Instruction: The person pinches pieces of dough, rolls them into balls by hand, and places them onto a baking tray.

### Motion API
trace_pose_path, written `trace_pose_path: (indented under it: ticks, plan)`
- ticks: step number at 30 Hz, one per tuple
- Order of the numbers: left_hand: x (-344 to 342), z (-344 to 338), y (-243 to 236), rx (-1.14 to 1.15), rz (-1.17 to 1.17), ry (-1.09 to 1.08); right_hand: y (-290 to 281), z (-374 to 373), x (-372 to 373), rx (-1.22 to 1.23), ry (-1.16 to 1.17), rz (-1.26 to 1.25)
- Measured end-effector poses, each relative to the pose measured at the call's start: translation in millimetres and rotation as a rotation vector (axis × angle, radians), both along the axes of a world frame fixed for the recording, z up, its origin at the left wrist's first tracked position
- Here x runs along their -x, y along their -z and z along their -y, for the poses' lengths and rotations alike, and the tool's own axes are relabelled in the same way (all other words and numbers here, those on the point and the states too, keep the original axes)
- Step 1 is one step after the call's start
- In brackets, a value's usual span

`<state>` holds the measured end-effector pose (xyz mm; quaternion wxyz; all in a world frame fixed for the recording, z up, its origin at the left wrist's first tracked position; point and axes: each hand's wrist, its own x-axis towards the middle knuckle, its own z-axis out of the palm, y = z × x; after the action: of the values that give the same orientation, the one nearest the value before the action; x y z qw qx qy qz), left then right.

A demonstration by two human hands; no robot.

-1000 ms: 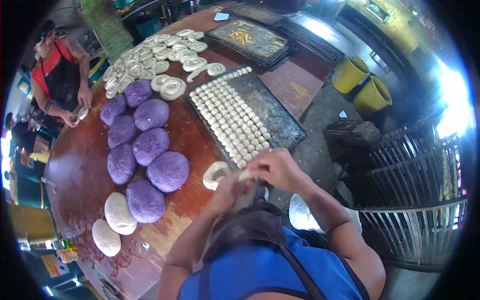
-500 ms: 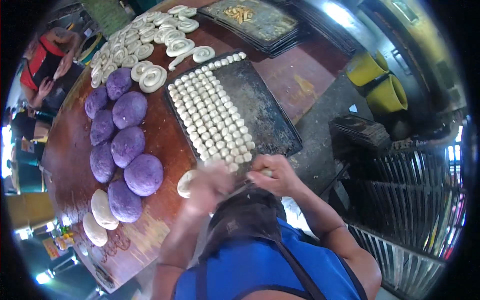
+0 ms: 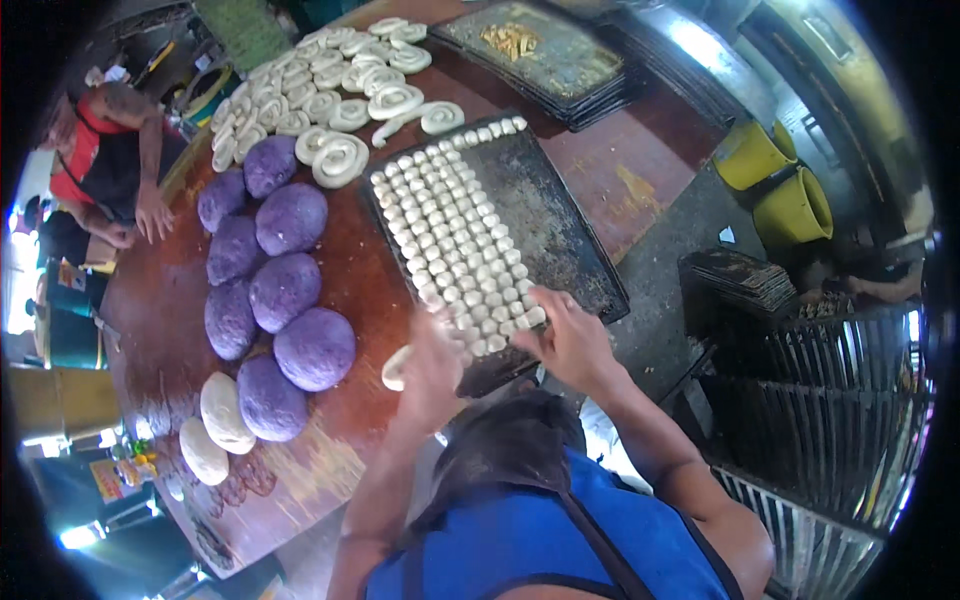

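A dark metal tray [image 3: 560, 220] lies on the table, with rows of small white dough balls [image 3: 455, 225] covering its left part and one line along its far edge. At the near end of these rows, my right hand [image 3: 575, 350] has its thumb and forefinger around a dough ball [image 3: 535, 316]. My left hand [image 3: 435, 365], smeared by motion, is over the tray's near left corner; its fingers cannot be made out clearly. Beside it, partly covered, is a larger piece of white dough [image 3: 397, 370].
Purple dough mounds [image 3: 315, 350] and two white dough pieces [image 3: 228, 412] lie on the wooden table [image 3: 160, 330] at left. Coiled dough [image 3: 340, 160] lies beyond. Stacked trays [image 3: 540, 60] stand far back, yellow buckets [image 3: 790, 205] at right. Another person [image 3: 110, 150] leans on the far left edge.
My hands have moved apart, the right one reaching onto the near end of the dough rows. The scene has shifted slightly rightward in view. The other person's hands have lowered to the table.
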<state>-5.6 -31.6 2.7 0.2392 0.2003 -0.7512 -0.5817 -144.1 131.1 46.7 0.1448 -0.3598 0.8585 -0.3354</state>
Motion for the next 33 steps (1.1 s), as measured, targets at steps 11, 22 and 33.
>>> trace_pose_path:
  ticks: [11,22,33]
  plan:
    - [-26.7,-1.9,8.9,-0.834,0.114,0.266,-16.2,45.1,-76.2,0.169,-0.230,-0.177]
    - [23.4,78.3,-17.9,-0.179,-0.223,-0.023,-5.6,111.5,109.1,0.155,-0.381,0.318]
    - [70.5,78.6,14.3,-0.936,-0.155,-0.688,78.0,210.2,230.0,0.051,-0.196,-0.060]
